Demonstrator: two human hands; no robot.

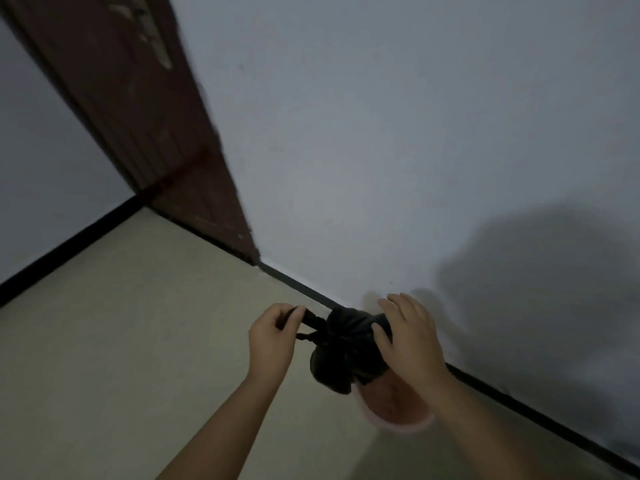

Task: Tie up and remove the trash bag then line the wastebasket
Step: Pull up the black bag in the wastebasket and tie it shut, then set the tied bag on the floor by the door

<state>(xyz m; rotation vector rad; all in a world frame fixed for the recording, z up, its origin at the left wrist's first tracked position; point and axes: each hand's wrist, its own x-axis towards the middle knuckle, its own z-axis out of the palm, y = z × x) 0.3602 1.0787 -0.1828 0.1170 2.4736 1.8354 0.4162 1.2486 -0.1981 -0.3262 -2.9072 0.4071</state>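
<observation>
A full black trash bag (341, 355) bulges out of the top of a small pink wastebasket (398, 407) that stands on the floor by the wall. The bag's neck is gathered into twisted black ends on its left side. My left hand (273, 336) pinches one of those ends (310, 318) and holds it out to the left. My right hand (405, 334) rests on the right side of the bag, thumb on the plastic and fingers spread over its far side. Most of the wastebasket is hidden behind the bag and my right wrist.
A pale wall (398, 150) with a black baseboard (519, 407) runs right behind the wastebasket. A dark red-brown door (149, 126) stands at the back left. Beige floor (114, 341) spreads out to the left and toward me.
</observation>
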